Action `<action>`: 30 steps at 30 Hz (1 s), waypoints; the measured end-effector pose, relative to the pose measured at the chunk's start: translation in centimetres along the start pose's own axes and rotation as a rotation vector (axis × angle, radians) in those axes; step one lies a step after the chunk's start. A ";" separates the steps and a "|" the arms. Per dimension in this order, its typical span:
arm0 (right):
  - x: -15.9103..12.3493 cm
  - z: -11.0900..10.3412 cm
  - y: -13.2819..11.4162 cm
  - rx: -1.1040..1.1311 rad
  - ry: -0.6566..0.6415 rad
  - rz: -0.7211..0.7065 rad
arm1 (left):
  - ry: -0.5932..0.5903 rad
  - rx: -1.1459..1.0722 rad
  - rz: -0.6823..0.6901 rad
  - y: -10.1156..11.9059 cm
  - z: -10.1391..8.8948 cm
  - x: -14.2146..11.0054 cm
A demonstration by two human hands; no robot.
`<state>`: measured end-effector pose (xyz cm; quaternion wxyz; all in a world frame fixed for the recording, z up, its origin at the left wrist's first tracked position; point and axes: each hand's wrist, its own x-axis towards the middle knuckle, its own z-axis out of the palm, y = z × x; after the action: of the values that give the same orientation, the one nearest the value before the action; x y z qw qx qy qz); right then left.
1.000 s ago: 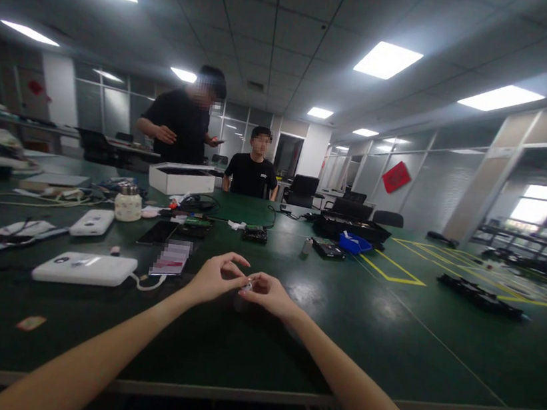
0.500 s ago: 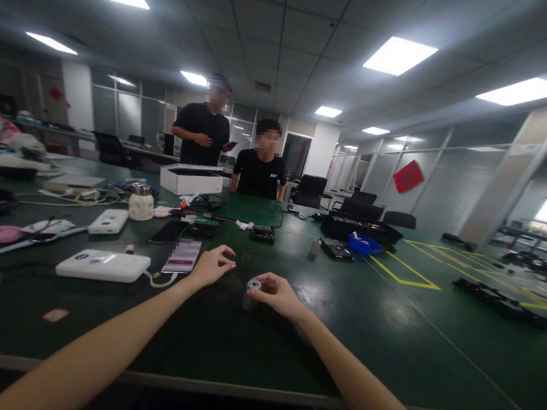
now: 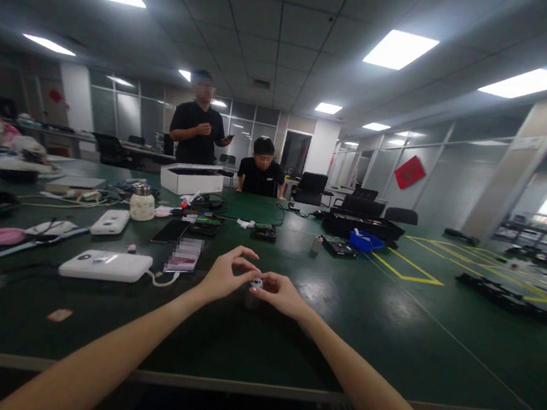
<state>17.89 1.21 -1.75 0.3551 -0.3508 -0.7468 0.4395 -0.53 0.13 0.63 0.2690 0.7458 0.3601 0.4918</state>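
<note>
- Head view: the left hand point(image 3: 223, 278) and right hand point(image 3: 279, 293) meet just above the green tabletop point(image 3: 386, 341), fingers pinched together on 1 small round pale part point(image 3: 256, 283).
- The right hand holds it from the side; the left thumb and forefinger close on its top.
- Risk, as I judge it: such a tiny piece could slip from 2 fingertip grips and roll off among the clutter.
- The part looks whitish, ring-like, too small for detail.
- A white power bank point(image 3: 105, 265) lies well left.

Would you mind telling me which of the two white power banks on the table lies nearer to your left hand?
The larger white power bank, with a cable at its right end, lies nearer the left hand; the smaller one sits farther back, beside the small jar.
</note>
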 end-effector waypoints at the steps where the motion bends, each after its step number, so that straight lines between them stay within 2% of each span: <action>1: -0.1 0.0 -0.2 0.001 -0.004 -0.001 | -0.021 -0.013 0.005 0.3 0.2 -0.2; 14: -0.3 0.1 -1.0 0.053 -0.018 0.009 | -0.069 0.005 0.037 1.2 0.3 -0.7; 18: -0.4 0.0 -1.0 0.010 -0.024 0.014 | -0.085 0.012 -0.005 1.0 0.3 -0.6; 22: -0.4 -0.2 -1.3 -0.014 -0.048 -0.006 | -0.151 -0.107 -0.088 0.1 0.0 -0.3; 26: -0.4 -0.4 -2.1 -0.039 0.050 -0.063 | -0.225 -0.270 -0.148 -0.9 -0.4 0.0; 30: -0.5 -0.5 -2.7 -0.150 0.119 -0.132 | -0.235 -0.290 -0.187 -1.4 -0.5 0.0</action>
<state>17.94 0.01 0.80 0.3997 -0.3517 -0.7767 0.3365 -1.40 0.97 -0.24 0.4580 0.7150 0.3194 0.4208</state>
